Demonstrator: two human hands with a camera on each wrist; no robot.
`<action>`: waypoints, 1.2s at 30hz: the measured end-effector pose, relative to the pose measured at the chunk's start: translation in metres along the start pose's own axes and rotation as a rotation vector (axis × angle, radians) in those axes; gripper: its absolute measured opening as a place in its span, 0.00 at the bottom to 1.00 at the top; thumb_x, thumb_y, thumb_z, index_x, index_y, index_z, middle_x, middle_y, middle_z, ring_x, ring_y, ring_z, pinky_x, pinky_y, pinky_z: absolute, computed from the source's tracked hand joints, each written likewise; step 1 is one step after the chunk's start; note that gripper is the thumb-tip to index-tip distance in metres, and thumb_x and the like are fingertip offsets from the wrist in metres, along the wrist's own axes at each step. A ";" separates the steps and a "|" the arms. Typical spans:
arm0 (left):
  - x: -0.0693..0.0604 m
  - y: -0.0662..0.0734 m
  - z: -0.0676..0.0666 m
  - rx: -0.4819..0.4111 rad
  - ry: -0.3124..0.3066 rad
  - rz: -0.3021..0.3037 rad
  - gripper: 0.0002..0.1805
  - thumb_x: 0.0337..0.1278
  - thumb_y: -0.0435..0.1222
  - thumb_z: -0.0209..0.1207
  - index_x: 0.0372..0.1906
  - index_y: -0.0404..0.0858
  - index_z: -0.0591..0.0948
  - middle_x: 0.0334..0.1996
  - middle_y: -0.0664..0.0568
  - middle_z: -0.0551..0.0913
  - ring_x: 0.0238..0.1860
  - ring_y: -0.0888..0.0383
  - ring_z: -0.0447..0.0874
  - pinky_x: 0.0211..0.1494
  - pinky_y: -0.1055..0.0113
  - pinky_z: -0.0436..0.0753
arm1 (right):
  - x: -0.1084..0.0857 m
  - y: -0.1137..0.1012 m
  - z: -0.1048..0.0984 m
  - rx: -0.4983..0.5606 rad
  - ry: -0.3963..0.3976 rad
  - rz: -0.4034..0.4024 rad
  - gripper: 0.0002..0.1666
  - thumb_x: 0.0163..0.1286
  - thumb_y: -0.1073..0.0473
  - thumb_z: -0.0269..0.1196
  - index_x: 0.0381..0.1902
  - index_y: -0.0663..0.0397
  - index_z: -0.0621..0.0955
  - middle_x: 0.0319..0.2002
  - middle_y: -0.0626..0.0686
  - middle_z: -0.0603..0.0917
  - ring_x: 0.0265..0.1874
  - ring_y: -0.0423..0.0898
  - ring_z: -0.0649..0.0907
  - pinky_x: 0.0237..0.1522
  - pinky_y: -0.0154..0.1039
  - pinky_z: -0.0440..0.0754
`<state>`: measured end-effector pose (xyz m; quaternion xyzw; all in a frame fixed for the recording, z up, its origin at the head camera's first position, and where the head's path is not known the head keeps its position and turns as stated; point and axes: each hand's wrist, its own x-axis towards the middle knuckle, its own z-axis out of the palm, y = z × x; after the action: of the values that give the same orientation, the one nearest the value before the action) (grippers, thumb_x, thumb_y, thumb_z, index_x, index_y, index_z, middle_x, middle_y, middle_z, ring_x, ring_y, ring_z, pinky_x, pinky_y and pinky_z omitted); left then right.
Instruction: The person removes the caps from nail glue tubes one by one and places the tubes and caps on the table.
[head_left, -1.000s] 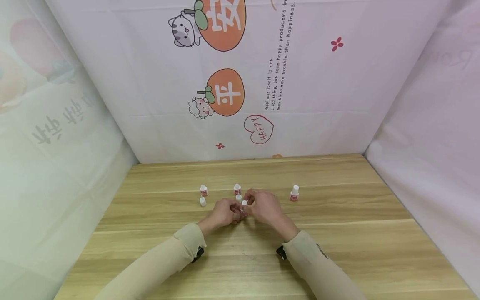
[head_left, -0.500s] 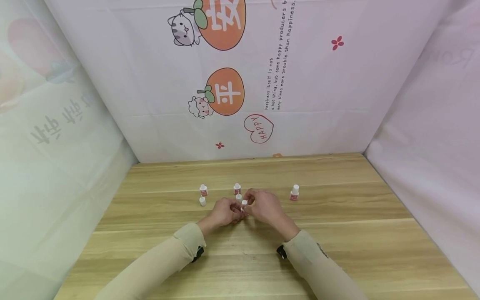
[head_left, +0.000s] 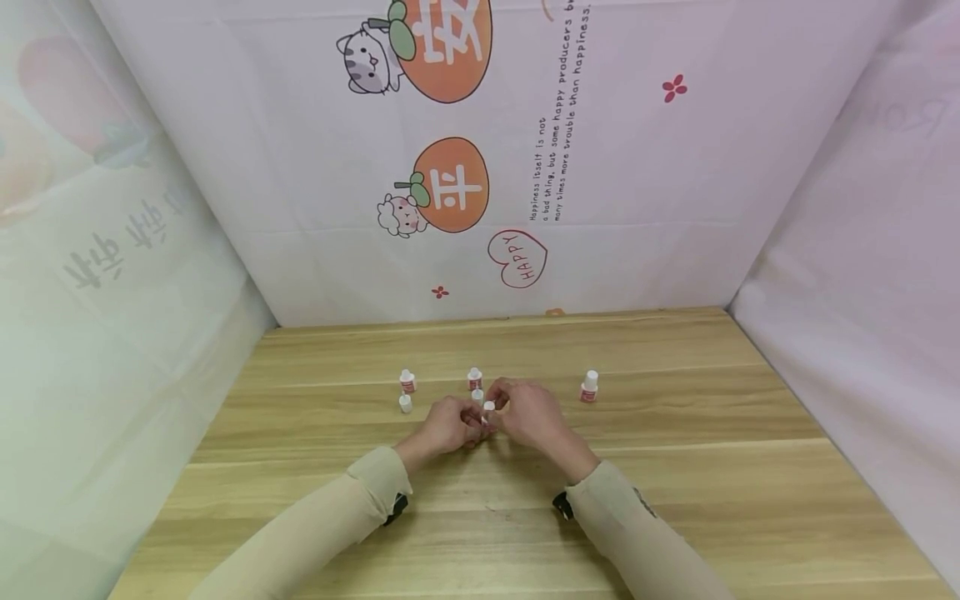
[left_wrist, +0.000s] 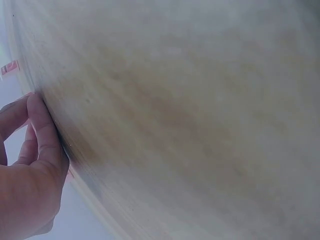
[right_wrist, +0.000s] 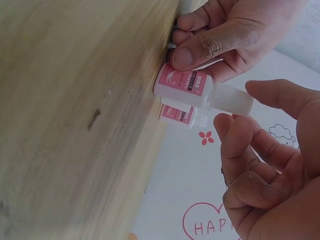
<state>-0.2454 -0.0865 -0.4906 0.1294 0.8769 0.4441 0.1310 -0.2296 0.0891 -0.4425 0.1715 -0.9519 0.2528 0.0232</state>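
A small glue bottle [right_wrist: 182,81] with a pink label stands on the table between my hands, its white cap [right_wrist: 232,99] on top. My left hand [head_left: 450,423] holds the bottle's body low down, with the thumb over the label. On the cap's two sides lie the fingertips of my right hand [head_left: 528,410], pinching it. In the left wrist view only my left hand [left_wrist: 35,155] shows against the tabletop; the held bottle is hidden there. Just behind my fingers stand a second glue bottle [head_left: 475,380] and a loose white cap [head_left: 477,397].
Farther left stands another glue bottle [head_left: 407,382], with a loose white cap [head_left: 406,403] in front of it. A capped glue bottle [head_left: 588,387] is to the right of my right hand. Printed white cloth [head_left: 600,167] walls the wooden table [head_left: 495,533] at the back and sides.
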 end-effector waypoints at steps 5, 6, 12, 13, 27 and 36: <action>0.002 -0.004 0.002 0.020 0.007 -0.007 0.10 0.52 0.23 0.61 0.40 0.33 0.86 0.29 0.47 0.89 0.23 0.64 0.82 0.29 0.73 0.84 | 0.001 0.001 0.001 0.006 0.012 0.021 0.07 0.61 0.52 0.71 0.34 0.41 0.82 0.29 0.42 0.84 0.26 0.39 0.77 0.31 0.36 0.74; 0.002 -0.004 0.002 0.021 0.006 -0.009 0.10 0.52 0.23 0.62 0.40 0.34 0.86 0.29 0.47 0.89 0.23 0.65 0.82 0.29 0.73 0.84 | 0.001 0.001 0.001 0.003 0.013 0.018 0.07 0.61 0.52 0.71 0.34 0.41 0.82 0.29 0.42 0.84 0.26 0.39 0.77 0.31 0.36 0.74; 0.000 -0.001 0.001 0.014 0.003 -0.008 0.09 0.53 0.24 0.62 0.39 0.33 0.86 0.29 0.48 0.88 0.23 0.65 0.82 0.28 0.73 0.85 | 0.001 0.000 0.000 -0.017 0.005 -0.011 0.08 0.61 0.53 0.70 0.38 0.42 0.84 0.32 0.44 0.86 0.29 0.40 0.79 0.33 0.38 0.77; 0.000 0.000 0.001 0.020 0.005 -0.004 0.09 0.52 0.24 0.61 0.39 0.33 0.86 0.28 0.48 0.88 0.22 0.65 0.82 0.28 0.73 0.84 | 0.001 0.000 0.000 -0.014 0.004 -0.008 0.08 0.61 0.52 0.70 0.38 0.42 0.84 0.32 0.44 0.86 0.30 0.40 0.79 0.34 0.38 0.77; 0.001 -0.002 0.001 0.006 0.006 -0.010 0.08 0.52 0.24 0.62 0.38 0.34 0.85 0.28 0.48 0.88 0.23 0.65 0.82 0.28 0.73 0.84 | 0.001 -0.001 -0.001 -0.013 0.007 -0.006 0.08 0.60 0.52 0.70 0.37 0.41 0.83 0.33 0.44 0.87 0.30 0.41 0.80 0.33 0.37 0.77; 0.001 -0.002 0.000 0.044 0.006 0.007 0.08 0.53 0.25 0.62 0.38 0.35 0.86 0.28 0.49 0.88 0.22 0.65 0.82 0.27 0.74 0.81 | 0.001 -0.002 0.000 -0.035 0.015 -0.019 0.08 0.60 0.52 0.71 0.36 0.42 0.83 0.31 0.43 0.86 0.29 0.40 0.79 0.32 0.37 0.76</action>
<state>-0.2463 -0.0876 -0.4918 0.1340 0.8863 0.4257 0.1237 -0.2303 0.0874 -0.4418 0.1782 -0.9543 0.2372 0.0358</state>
